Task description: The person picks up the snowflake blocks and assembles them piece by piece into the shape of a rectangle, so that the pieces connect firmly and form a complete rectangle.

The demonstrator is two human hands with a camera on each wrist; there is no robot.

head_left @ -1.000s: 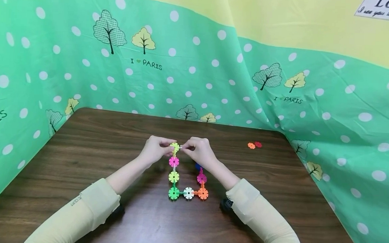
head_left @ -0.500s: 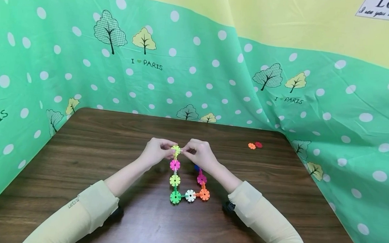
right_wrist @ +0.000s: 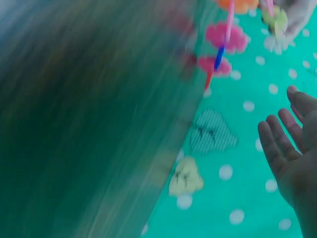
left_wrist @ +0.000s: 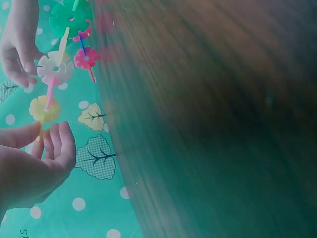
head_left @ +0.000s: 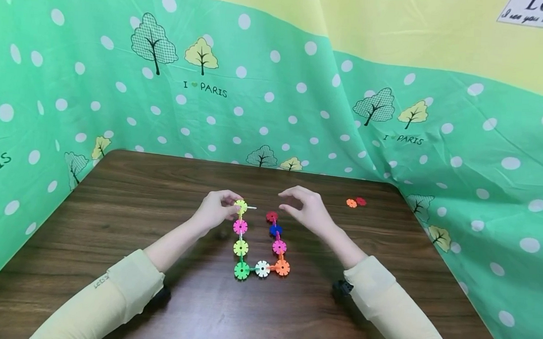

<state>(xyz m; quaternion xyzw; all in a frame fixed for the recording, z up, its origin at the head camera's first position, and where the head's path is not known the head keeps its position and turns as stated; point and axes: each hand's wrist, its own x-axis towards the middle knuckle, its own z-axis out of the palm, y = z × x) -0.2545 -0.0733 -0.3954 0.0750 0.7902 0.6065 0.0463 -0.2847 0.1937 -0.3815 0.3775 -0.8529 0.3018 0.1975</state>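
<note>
A U-shaped chain of linked plastic snowflake discs lies in the middle of the head view. Its left arm ends in a yellow snowflake disc (head_left: 240, 207), which my left hand (head_left: 216, 211) pinches between thumb and fingers. From that disc a white snowflake disc (head_left: 251, 207) sticks out to the right, seen edge-on. My right hand (head_left: 312, 212) holds nothing, its thumb and fingers apart, just right of the red snowflake disc (head_left: 271, 217) that ends the chain's other arm. Below the red one come a blue disc (head_left: 276, 230) and a pink disc (head_left: 279, 247).
Two loose discs, one orange (head_left: 351, 203) and one red (head_left: 361, 201), lie at the table's back right. The brown wooden table (head_left: 115, 208) meets a green dotted curtain (head_left: 255, 123) at its far edge.
My right hand has let go of the white disc and moved right, uncovering the red and blue discs. The left hand keeps its pinch; the chain has shifted slightly left.
</note>
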